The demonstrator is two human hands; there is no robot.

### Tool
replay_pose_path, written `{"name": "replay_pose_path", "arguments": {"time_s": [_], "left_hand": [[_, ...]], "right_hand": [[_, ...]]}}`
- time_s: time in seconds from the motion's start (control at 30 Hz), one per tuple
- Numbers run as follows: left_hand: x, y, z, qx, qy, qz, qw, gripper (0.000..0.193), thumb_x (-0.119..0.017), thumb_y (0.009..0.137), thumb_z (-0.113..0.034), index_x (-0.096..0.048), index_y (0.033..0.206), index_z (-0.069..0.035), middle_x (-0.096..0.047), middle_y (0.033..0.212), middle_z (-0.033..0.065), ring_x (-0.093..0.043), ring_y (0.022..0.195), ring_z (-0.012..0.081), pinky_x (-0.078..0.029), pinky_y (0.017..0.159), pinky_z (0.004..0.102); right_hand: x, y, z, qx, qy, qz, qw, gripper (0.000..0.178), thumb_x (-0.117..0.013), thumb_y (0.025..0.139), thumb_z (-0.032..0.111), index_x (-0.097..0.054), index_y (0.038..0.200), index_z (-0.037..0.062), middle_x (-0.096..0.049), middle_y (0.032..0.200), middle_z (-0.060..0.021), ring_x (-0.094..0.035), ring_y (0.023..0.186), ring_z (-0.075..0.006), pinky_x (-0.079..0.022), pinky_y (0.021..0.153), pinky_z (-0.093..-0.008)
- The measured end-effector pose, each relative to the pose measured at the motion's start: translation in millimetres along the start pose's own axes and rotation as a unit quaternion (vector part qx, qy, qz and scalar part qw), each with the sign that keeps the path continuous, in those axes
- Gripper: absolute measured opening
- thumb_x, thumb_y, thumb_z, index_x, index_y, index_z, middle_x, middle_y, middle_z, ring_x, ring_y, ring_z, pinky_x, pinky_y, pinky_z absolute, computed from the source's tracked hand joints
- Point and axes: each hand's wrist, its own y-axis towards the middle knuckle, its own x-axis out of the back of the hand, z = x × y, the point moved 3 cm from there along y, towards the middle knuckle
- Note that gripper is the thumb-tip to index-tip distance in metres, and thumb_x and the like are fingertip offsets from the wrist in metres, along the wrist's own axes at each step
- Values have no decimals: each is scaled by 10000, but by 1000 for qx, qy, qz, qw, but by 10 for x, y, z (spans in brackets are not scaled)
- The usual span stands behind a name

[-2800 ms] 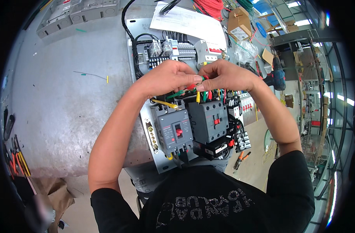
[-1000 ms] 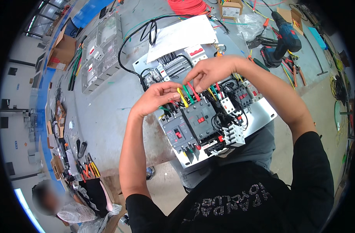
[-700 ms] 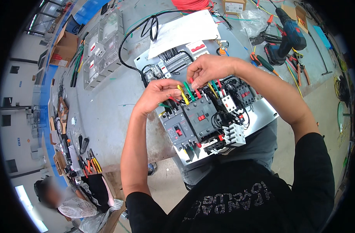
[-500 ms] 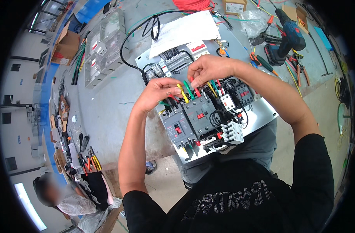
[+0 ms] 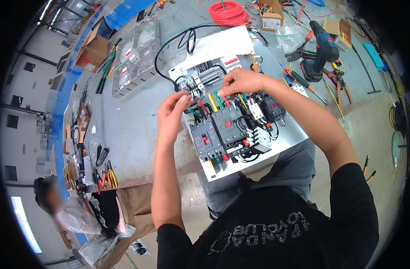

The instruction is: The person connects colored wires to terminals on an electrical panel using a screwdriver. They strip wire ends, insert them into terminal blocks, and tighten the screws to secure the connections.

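Note:
A metal mounting plate (image 5: 289, 138) with electrical parts rests at the table edge, over my lap. My left hand (image 5: 170, 112) is closed at the fingertips, left of the upright coloured wires; what it pinches is too small to make out. Below it sits a grey circuit breaker (image 5: 205, 138) with a red switch. My right hand (image 5: 243, 83) is closed in a pinch just above a green wire (image 5: 219, 101) and a red wire (image 5: 226, 101); its fingertips hide which one, if any, it grips. A yellow wire (image 5: 213, 103) stands free beside them. A second breaker (image 5: 228, 125) lies below.
A white sheet (image 5: 225, 45) covers the plate's far end. Beyond it lies a red wire coil (image 5: 227, 13). At right are a cordless drill (image 5: 319, 56), a screwdriver (image 5: 305, 83) and pliers. Clear plastic enclosures (image 5: 137, 58) stand left. A person (image 5: 75, 215) sits at lower left.
My left hand has let go of the yellow wire and drawn away to the left. My right hand stays pinched near the wire tops. The whole view has shifted slightly.

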Motion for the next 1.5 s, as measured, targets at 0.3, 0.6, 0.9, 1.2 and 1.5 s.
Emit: {"name": "replay_pose_path", "arguments": {"time_s": [0.3,0.6,0.9,1.2,1.5], "left_hand": [[-189,-2387,346,48,-151,84,984,247,-711,1024,-117,-754,1211,39,-784,1143,113,-718,1088,201,-565,980,363],[-1605,-2196,2203,132,318,342,875,281,-645,1033,-323,-754,1188,-116,-770,1176,139,-718,1092,394,-565,950,497],[-2706,-2308,3306,250,342,460,781,443,-667,1023,-387,-738,1314,-60,-774,1249,142,-711,1165,296,-534,1023,431],[-2571,-2324,3491,234,305,467,797,458,-655,1021,-366,-735,1326,-34,-770,1264,155,-704,1186,286,-524,1044,429],[-2317,-1929,3570,140,300,427,842,473,-644,1019,-346,-732,1339,-8,-767,1279,168,-696,1208,276,-514,1065,427]], "right_hand": [[119,-287,97,54,18,-64,996,342,-807,986,367,-781,1000,26,-734,863,-10,-668,788,-83,-530,700,-286],[291,-1562,116,107,52,-185,975,273,-755,1022,262,-762,1060,-8,-737,956,-13,-647,908,-74,-528,811,-282],[383,-2672,-1038,-33,54,-357,932,199,-725,1042,189,-728,951,13,-680,849,5,-608,760,-64,-476,676,-241],[-99,-2630,-1666,-105,155,-488,853,189,-705,1054,180,-734,949,25,-651,745,12,-566,644,-47,-451,602,-232],[96,-2582,-1627,-35,155,-485,860,271,-776,986,260,-754,934,-6,-699,769,-26,-657,724,-106,-539,683,-314]]}}
